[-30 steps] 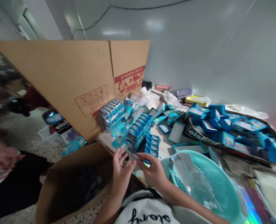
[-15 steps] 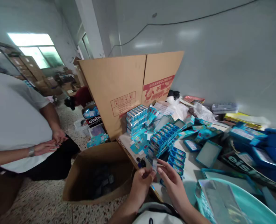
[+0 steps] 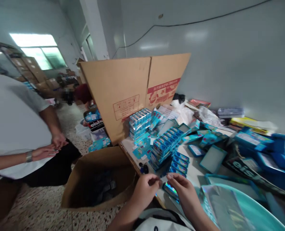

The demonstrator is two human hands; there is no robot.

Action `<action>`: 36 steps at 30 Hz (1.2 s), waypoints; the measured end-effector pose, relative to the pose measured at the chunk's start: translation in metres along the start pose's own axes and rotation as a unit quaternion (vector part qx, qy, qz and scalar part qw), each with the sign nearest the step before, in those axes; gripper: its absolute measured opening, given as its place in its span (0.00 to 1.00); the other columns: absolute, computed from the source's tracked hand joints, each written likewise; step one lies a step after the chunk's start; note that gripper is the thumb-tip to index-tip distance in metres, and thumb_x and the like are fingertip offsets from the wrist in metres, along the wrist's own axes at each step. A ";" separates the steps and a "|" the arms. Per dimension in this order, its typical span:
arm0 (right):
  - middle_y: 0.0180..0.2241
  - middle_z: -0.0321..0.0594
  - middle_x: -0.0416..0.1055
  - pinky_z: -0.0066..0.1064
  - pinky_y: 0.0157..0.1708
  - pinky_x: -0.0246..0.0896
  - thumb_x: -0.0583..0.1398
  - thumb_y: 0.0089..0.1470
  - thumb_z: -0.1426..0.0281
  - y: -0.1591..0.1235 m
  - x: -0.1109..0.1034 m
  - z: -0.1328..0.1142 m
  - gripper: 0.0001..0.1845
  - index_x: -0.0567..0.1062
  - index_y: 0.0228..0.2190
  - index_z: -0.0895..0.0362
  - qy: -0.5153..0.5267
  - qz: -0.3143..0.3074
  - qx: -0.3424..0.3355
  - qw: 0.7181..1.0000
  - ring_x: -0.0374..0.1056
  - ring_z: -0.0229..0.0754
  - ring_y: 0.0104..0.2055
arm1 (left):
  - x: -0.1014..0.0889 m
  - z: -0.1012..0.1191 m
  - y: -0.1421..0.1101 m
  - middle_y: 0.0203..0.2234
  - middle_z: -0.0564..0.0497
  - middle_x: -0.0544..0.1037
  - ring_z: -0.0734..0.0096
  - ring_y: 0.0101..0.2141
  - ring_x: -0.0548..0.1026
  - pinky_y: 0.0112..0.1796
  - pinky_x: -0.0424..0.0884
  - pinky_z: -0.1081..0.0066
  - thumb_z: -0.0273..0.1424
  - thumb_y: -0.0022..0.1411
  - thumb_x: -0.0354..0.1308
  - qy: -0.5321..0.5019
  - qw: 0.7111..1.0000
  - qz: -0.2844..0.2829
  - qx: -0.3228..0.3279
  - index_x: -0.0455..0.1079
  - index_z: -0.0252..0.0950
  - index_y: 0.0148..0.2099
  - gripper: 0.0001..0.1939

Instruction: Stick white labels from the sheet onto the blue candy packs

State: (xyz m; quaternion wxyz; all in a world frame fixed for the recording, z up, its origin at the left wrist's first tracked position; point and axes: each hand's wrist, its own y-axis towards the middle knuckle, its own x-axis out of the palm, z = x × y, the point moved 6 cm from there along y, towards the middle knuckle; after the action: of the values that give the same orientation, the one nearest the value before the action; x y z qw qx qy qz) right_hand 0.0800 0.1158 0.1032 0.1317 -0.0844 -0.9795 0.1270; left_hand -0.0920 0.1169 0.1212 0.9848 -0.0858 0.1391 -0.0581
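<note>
Blue packs (image 3: 166, 142) in stacks on the counter (image 3: 194, 167), seemingly done; loose boxes (image 3: 250, 138) at right, seemingly pending. Left hand (image 3: 146, 189), right hand (image 3: 184, 187): narrow grip, can't tell contents.

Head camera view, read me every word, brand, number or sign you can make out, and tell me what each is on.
"eish", rest unclear: dark box left of the cardboard panel.
"eis", rest unclear: dark-sided carton at right.
Red print on the cardboard panel: too blurred to read.
Labels on the blue packs: too small.
Dark mark on the wearer's top: cut off.
</note>
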 end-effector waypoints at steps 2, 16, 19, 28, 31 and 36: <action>0.24 0.37 0.74 0.30 0.30 0.63 0.74 0.36 0.56 -0.003 -0.004 -0.006 0.17 0.80 0.24 0.54 0.030 0.013 -0.004 0.999 0.67 0.40 0.28 | 0.006 -0.003 0.013 0.37 0.45 0.84 0.59 0.39 0.79 0.41 0.70 0.67 0.39 0.59 0.60 -0.008 1.000 -0.025 0.000 0.80 0.35 0.42 0.16; 0.27 0.38 0.76 0.34 0.38 0.65 0.70 0.39 0.57 0.037 -0.075 0.017 0.16 0.77 0.23 0.55 0.073 0.265 -0.036 0.961 0.69 0.45 0.33 | 0.094 -0.020 0.125 0.35 0.46 0.81 0.58 0.39 0.76 0.43 0.69 0.64 0.48 0.59 0.56 0.002 0.989 -0.147 0.022 0.75 0.35 0.38 0.21; 0.23 0.37 0.74 0.34 0.34 0.64 0.70 0.38 0.55 0.049 -0.075 0.027 0.18 0.77 0.21 0.56 0.063 0.279 -0.029 0.958 0.68 0.44 0.29 | 0.098 -0.029 0.137 0.34 0.45 0.80 0.56 0.39 0.76 0.43 0.68 0.63 0.50 0.58 0.55 0.024 0.992 -0.122 0.021 0.75 0.35 0.37 0.22; 0.26 0.40 0.74 0.38 0.35 0.68 0.68 0.43 0.58 0.054 -0.070 0.052 0.14 0.78 0.23 0.56 0.015 0.324 -0.013 0.946 0.70 0.46 0.31 | 0.096 -0.052 0.142 0.28 0.48 0.78 0.57 0.34 0.76 0.35 0.68 0.65 0.51 0.61 0.52 0.059 0.992 -0.108 -0.003 0.71 0.37 0.34 0.22; 0.33 0.42 0.74 0.43 0.47 0.66 0.68 0.41 0.61 0.052 -0.073 0.052 0.10 0.79 0.23 0.55 -0.031 0.365 -0.022 0.930 0.69 0.50 0.40 | 0.095 -0.051 0.142 0.30 0.48 0.79 0.56 0.35 0.76 0.38 0.68 0.63 0.50 0.62 0.51 0.070 0.991 -0.111 -0.001 0.70 0.38 0.35 0.20; 0.36 0.42 0.70 0.42 0.53 0.61 0.65 0.43 0.66 0.052 -0.072 0.046 0.06 0.76 0.20 0.55 -0.098 0.392 -0.040 0.914 0.67 0.50 0.44 | 0.093 -0.047 0.138 0.24 0.51 0.75 0.58 0.30 0.74 0.35 0.67 0.63 0.48 0.63 0.50 0.086 0.990 -0.114 -0.003 0.68 0.40 0.34 0.17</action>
State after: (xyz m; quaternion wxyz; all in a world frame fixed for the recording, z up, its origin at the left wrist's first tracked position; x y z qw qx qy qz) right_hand 0.1421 0.1408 0.0288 -0.0283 -0.4541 -0.8799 0.1372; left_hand -0.0042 0.2320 0.0270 0.9559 -0.0986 0.2130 -0.1766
